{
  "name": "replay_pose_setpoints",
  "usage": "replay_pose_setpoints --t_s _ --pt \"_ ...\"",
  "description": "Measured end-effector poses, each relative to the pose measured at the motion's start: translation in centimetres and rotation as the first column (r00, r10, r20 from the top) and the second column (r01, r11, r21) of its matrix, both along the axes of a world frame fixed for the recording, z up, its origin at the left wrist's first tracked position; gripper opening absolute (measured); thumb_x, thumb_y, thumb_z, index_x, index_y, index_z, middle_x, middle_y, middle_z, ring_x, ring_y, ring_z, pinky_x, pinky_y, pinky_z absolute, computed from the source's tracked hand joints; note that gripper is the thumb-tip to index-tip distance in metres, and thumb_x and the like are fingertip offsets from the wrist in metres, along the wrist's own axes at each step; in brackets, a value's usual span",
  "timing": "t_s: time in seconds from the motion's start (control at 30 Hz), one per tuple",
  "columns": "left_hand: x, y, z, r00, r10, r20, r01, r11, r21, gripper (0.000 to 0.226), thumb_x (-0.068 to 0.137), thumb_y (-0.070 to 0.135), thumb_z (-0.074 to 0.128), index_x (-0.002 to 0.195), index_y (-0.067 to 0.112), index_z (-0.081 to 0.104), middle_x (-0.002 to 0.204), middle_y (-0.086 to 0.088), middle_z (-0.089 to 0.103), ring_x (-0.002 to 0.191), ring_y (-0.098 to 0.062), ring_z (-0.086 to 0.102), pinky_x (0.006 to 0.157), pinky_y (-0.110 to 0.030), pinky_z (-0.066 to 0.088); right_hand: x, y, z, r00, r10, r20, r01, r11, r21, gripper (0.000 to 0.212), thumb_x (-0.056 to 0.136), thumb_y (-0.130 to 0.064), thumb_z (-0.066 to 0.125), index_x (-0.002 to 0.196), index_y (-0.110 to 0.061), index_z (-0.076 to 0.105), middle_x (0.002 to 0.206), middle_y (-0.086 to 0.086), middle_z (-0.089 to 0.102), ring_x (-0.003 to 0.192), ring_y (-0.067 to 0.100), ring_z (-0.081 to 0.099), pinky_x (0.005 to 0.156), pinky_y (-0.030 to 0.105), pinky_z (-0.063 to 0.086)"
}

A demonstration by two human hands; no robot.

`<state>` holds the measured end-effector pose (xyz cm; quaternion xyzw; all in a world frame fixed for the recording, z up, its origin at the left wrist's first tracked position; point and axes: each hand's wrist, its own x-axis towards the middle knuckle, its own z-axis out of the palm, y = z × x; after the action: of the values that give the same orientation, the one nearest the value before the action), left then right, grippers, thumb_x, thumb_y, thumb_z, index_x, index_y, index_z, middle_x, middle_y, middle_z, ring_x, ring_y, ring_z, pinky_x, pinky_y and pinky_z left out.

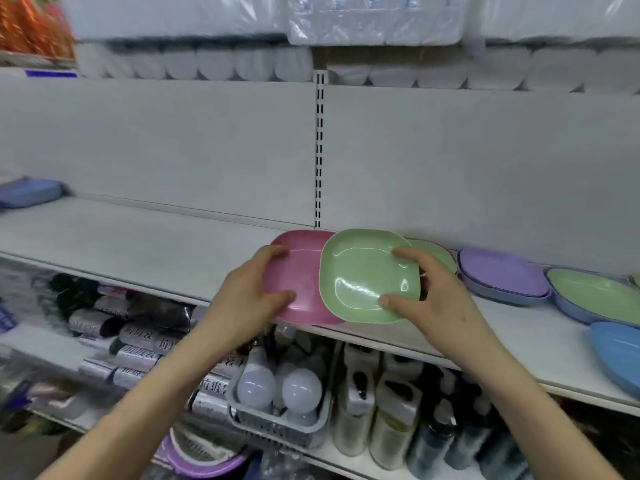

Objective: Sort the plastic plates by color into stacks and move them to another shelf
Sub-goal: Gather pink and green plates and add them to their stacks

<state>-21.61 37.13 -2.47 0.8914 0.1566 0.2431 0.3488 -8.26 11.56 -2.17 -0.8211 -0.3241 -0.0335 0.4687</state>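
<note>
Two plates in the hands mid-frame: left hand (249,292) grips the pink plate (298,271), right hand (436,299) pinches the green plate (363,275); mixed plates (502,271) at right lie unsorted.

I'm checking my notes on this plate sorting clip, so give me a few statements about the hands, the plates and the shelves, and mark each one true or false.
1. The left hand grips a pink plate. True.
2. The right hand grips a blue plate. False: it grips a green plate.
3. A purple plate tops a stack to the right of both hands. True.
4. The light bulbs sit on the same shelf as that stack. False: they stand in a basket on the level below.
</note>
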Motion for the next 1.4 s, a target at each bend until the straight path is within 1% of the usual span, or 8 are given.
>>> replay_pose_setpoints --t_s 0.1,0.2,0.47,0.93,1.07,1.2,1.3,1.4 --pt "-3.2 4.7 -0.1 0.998 0.053 0.037 -0.052 0.999 -0.016 0.063 0.084 0.018 0.078 0.136 0.04 0.051 0.117 0.025 0.057 0.105 -0.011 0.059 0.083 -0.026 0.045 -1.7 5.4 0.7 0.998 0.048 0.032 -0.047 0.999 -0.014 0.064 0.079 -0.03 0.085 0.133 -0.043 0.053 0.13 -0.022 0.056 0.116 0.003 0.052 0.096 0.025 0.042" --pt "-7.3 10.5 0.0 0.991 0.125 0.051 -0.125 0.992 -0.005 0.062 0.084 0.018 0.078 0.135 0.042 0.05 0.12 0.019 0.059 0.101 -0.01 0.061 0.078 -0.022 0.046 -3.9 11.9 1.5 0.994 0.101 0.035 -0.1 0.995 -0.014 0.064 0.079 -0.03 0.084 0.132 -0.045 0.052 0.128 -0.02 0.057 0.116 0.007 0.054 0.098 0.032 0.046" --pt "-20.6 27.0 0.5 0.923 0.378 0.072 -0.38 0.925 0.017 0.062 0.086 0.018 0.076 0.135 0.044 0.048 0.122 0.011 0.057 0.103 -0.019 0.058 0.087 -0.038 0.049 -11.4 31.0 1.8 0.949 0.309 0.059 -0.308 0.951 -0.016 0.063 0.081 -0.029 0.083 0.132 -0.045 0.049 0.131 -0.02 0.052 0.116 0.006 0.051 0.093 0.029 0.043" --pt "-43.8 43.9 -0.9 0.673 0.731 0.11 -0.731 0.681 -0.051 0.063 0.089 0.005 0.07 0.136 0.042 0.051 0.116 0.026 0.055 0.108 -0.012 0.053 0.088 -0.03 0.041 -26.6 58.8 1.0 0.75 0.661 0.027 -0.659 0.751 -0.049 0.063 0.08 -0.027 0.081 0.13 -0.047 0.048 0.124 -0.023 0.054 0.106 0.013 0.061 0.091 0.032 0.047" --pt "-48.3 47.8 -1.8 0.601 0.793 0.103 -0.791 0.608 -0.063 0.062 0.089 0.007 0.071 0.134 0.045 0.05 0.113 0.036 0.053 0.105 -0.012 0.053 0.083 -0.03 0.043 -30.0 65.7 0.4 0.685 0.728 0.03 -0.727 0.686 -0.042 0.063 0.08 -0.027 0.081 0.131 -0.045 0.048 0.127 -0.025 0.052 0.11 -0.005 0.05 0.086 0.016 0.04" --pt "-52.0 53.0 -2.2 0.53 0.839 0.126 -0.84 0.539 -0.056 0.063 0.088 0.006 0.071 0.13 0.049 0.051 0.109 0.041 0.054 0.096 -0.001 0.054 0.075 -0.019 0.042 -33.0 73.4 0.2 0.64 0.768 0.035 -0.767 0.641 -0.033 0.063 0.081 -0.027 0.081 0.132 -0.045 0.048 0.125 -0.032 0.048 0.111 -0.003 0.047 0.086 0.015 0.038" --pt "-54.3 57.5 -1.8 0.492 0.86 0.136 -0.864 0.502 -0.05 0.064 0.088 0.005 0.071 0.132 0.047 0.051 0.113 0.042 0.052 0.103 -0.009 0.055 0.078 -0.025 0.043 -34.6 79.3 0.3 0.6 0.799 0.037 -0.799 0.601 -0.018 0.062 0.082 -0.028 0.08 0.131 -0.047 0.047 0.123 -0.036 0.046 0.109 -0.017 0.043 0.082 0.007 0.035" --pt "-55.9 62.1 -0.9 0.478 0.869 0.131 -0.871 0.488 -0.06 0.064 0.088 0.005 0.071 0.132 0.047 0.051 0.117 0.041 0.052 0.108 -0.012 0.056 0.082 -0.028 0.045 -36.0 84.7 0.9 0.589 0.807 0.042 -0.807 0.59 -0.016 0.063 0.082 -0.028 0.08 0.133 -0.045 0.047 0.131 -0.024 0.05 0.113 -0.003 0.044 0.088 0.02 0.037"
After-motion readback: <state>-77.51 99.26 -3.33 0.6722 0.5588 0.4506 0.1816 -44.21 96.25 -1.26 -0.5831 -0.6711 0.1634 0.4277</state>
